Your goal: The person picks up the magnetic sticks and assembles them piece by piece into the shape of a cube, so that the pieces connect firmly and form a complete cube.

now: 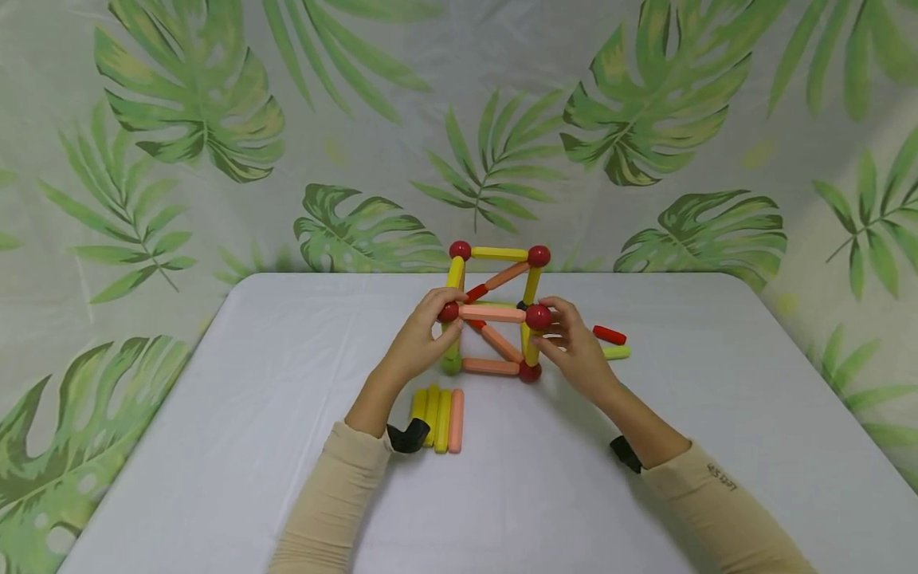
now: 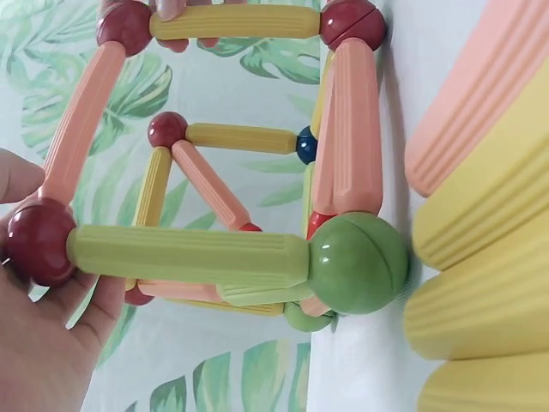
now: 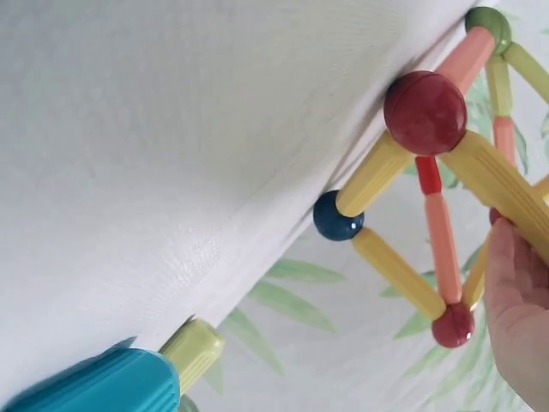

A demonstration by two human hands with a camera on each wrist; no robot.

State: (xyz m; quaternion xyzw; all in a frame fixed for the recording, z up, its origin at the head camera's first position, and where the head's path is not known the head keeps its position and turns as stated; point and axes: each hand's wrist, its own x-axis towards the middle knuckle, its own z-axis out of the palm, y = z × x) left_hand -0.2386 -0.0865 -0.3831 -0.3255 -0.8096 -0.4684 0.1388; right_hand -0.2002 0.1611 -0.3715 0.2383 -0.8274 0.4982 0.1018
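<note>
A cube-like frame of magnetic sticks and balls stands on the table, with red balls (image 1: 539,256), a green ball (image 2: 358,263) and a dark blue ball (image 3: 338,215) at its corners. My left hand (image 1: 421,331) grips the red ball (image 2: 41,241) at the upper front left corner, thumb in front and fingers over it. At the upper front right, my right hand (image 1: 577,351) holds the other red ball (image 1: 539,317), fingers curled behind it. A pink stick (image 1: 492,313) spans these two balls. Diagonals of pink and red sticks (image 3: 442,245) cross the frame's sides.
Several yellow sticks (image 1: 432,414) and one pink stick (image 1: 456,420) lie side by side before the left hand. Beyond the right hand are a red stick (image 1: 610,334) and a lime stick (image 1: 616,351). A teal stick (image 3: 99,386) shows in the right wrist view. Leaf-patterned cloth hangs behind.
</note>
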